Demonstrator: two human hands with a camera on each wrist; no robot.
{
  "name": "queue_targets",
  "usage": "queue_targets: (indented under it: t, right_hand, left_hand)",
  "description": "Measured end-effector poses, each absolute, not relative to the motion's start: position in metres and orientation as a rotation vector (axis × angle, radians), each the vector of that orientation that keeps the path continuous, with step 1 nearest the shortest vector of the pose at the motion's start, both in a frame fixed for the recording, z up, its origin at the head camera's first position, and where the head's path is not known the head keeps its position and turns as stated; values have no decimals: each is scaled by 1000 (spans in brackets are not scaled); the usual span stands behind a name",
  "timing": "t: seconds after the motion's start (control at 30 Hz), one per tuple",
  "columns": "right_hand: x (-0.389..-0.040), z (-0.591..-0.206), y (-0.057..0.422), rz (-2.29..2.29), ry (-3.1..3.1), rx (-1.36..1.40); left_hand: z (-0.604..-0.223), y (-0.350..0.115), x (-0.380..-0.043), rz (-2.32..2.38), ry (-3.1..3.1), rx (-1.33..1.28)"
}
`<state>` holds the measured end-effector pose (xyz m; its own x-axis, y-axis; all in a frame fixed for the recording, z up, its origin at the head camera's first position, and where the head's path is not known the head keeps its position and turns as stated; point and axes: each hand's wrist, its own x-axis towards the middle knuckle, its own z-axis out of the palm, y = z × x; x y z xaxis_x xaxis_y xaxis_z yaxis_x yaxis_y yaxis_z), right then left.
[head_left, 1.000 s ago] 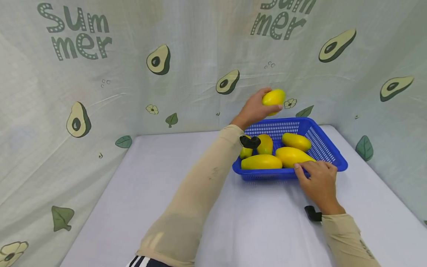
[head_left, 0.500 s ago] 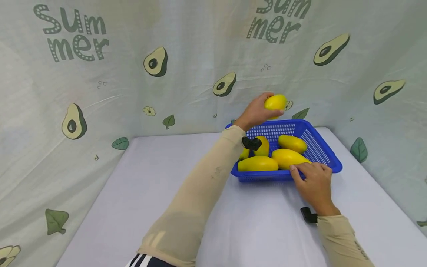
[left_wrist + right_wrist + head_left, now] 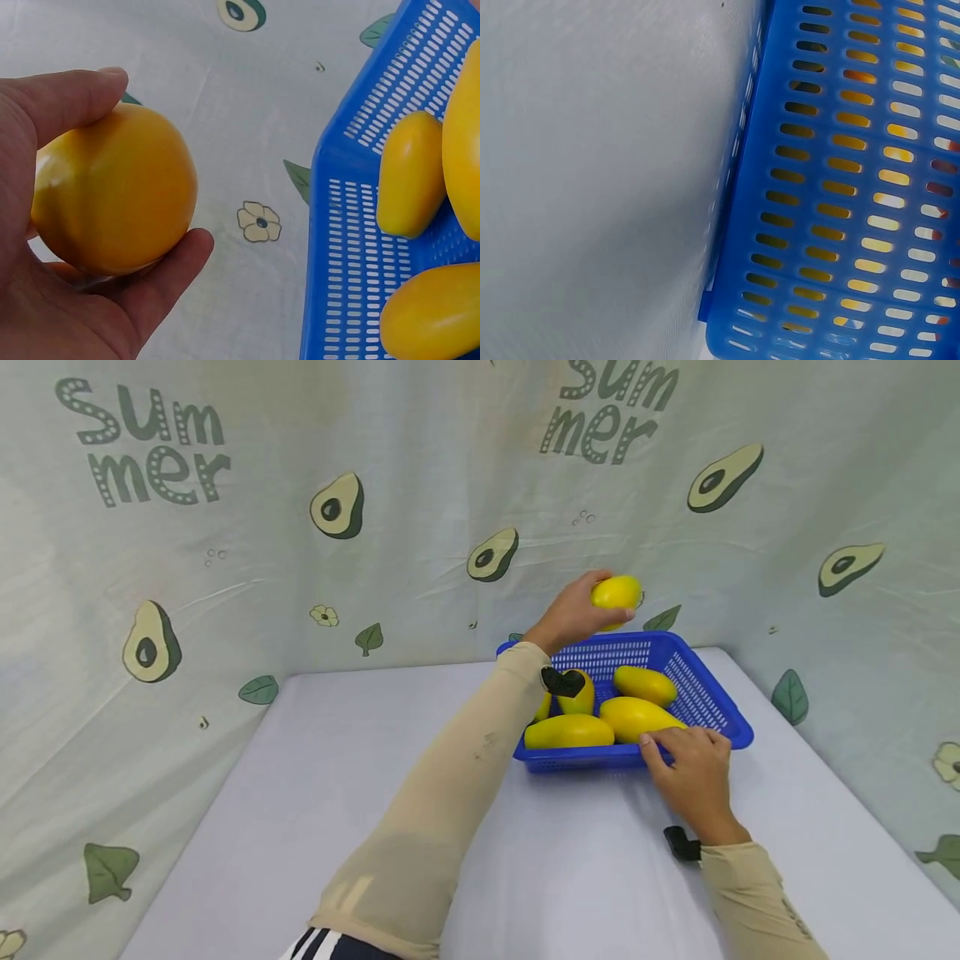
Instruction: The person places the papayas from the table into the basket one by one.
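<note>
My left hand (image 3: 573, 612) is raised over the back side of a blue plastic basket (image 3: 705, 681) and holds a yellow mango (image 3: 617, 592). In the left wrist view, thumb and fingers wrap round this mango (image 3: 120, 191), its rounded end facing outward. At the basket's front rim, right of centre, my right hand (image 3: 693, 772) grips the edge with fingers bent over it, beside a large mango (image 3: 637, 718). The right wrist view shows the slotted basket wall (image 3: 829, 142), with yellow fruit behind the slots; most of that hand is out of this view.
Several more yellow mangoes lie in the basket, including one along the front (image 3: 570, 732) and one further back (image 3: 645, 685). My left forearm covers the basket's left end. A white-covered table (image 3: 375, 752) is backed by a printed curtain (image 3: 412, 468).
The head view has turned a little to the right. My left hand, still holding the mango, has shifted slightly right and lower relative to the basket. My right hand stays on the rim.
</note>
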<state>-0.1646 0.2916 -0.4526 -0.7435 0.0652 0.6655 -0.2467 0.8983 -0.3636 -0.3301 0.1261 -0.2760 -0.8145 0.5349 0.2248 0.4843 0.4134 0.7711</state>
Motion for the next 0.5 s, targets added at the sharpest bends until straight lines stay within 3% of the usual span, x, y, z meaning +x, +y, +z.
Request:
queue_targets:
  t: [0.5]
  right_hand:
    - [-166,-454,294,569,-2304,168]
  left_hand:
    - [-284,107,-335,1383,2602,768]
